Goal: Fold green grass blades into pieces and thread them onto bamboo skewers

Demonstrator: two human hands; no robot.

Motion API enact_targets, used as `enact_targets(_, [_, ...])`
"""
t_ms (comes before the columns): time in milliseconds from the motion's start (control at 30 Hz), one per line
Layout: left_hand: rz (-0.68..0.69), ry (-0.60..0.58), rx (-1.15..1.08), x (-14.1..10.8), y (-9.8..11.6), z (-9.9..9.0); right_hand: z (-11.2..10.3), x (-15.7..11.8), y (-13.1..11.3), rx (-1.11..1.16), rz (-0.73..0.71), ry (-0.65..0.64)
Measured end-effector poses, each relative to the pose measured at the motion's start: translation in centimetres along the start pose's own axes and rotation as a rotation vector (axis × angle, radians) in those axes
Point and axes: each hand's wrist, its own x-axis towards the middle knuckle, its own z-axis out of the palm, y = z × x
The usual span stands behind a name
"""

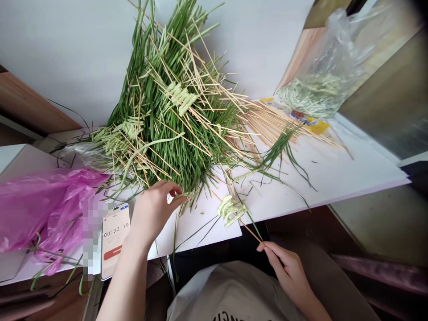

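Note:
My right hand [284, 263] is closed on the lower end of a wooden skewer [249, 229], which slants up to the left over the table edge. Pale green folded pieces [230, 209] are threaded near its upper part, and a thin green blade runs beside it. My left hand [162, 200] is at the front of a big heap of long green chives [187, 151], thumb and forefinger pinched on the end of a chive. Other skewers with pale green folded pieces [182, 97] rest on top of the heap.
Many bare wooden skewers [267, 122] are spread right of the heap on the white table [354, 165]. A clear bag of pale green strands [314, 93] stands at the back right. A phone [115, 240] showing a timer and a pink plastic bag [60, 209] are at the left.

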Motion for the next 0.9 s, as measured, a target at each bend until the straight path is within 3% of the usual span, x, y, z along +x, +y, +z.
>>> enact_targets(200, [-0.109, -0.064, -0.270, 0.0, -0.8, -1.5, 0.1, -0.2, 0.3, 0.008, -0.004, 0.003])
enact_targets(433, [-0.157, -0.207, -0.619, -0.4, -1.2, -1.7, 0.4, -0.5, 0.6, 0.013, 0.015, -0.001])
enact_targets(567, [-0.140, -0.197, -0.705, -0.5, -0.7, -1.3, 0.3, -0.5, 0.4, 0.017, -0.006, -0.004])
enact_targets(700, [-0.150, -0.215, -0.939, -0.6, 0.2, -0.4, 0.1, -0.3, -0.3, 0.047, -0.092, -0.040])
enact_targets(900, [-0.235, -0.273, -1.177, -0.5, 0.8, 1.2, -0.1, 0.1, -1.4, 0.081, -0.187, -0.055])
